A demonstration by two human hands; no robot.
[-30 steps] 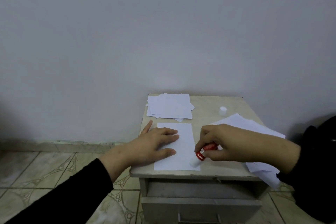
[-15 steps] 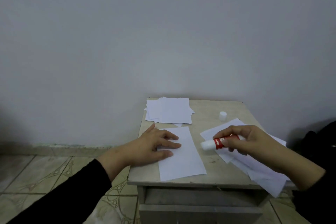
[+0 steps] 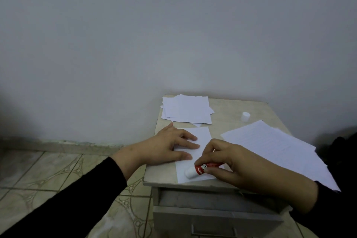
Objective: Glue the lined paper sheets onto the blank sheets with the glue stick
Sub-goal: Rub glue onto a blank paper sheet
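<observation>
Red-labelled glue stick (image 3: 201,170) sits in the grip of the right hand (image 3: 231,162), fingers and thumb curled round its barrel. It lies nearly level, its white tip pointing left and meeting the near part of a blank sheet (image 3: 201,141). The left hand (image 3: 170,147) rests flat on that sheet, fingers straight and spread, its grip apart and holding nothing. The sheet lies at the front left of a small beige surface (image 3: 228,120), close to its near edge. Behind it, at the far left corner, is a loose pile of smaller white papers (image 3: 187,111). To the right, a stack of lined sheets (image 3: 270,145) lies askew and overhangs the right edge. A small white cap (image 3: 246,116) stands near the back. Below the top, a grey drawer (image 3: 212,216) is pulled partly out. Both arms wear black sleeves (image 3: 67,203). Patterned floor tiles (image 3: 48,170) and a plain pale wall (image 3: 173,35) surround everything.
</observation>
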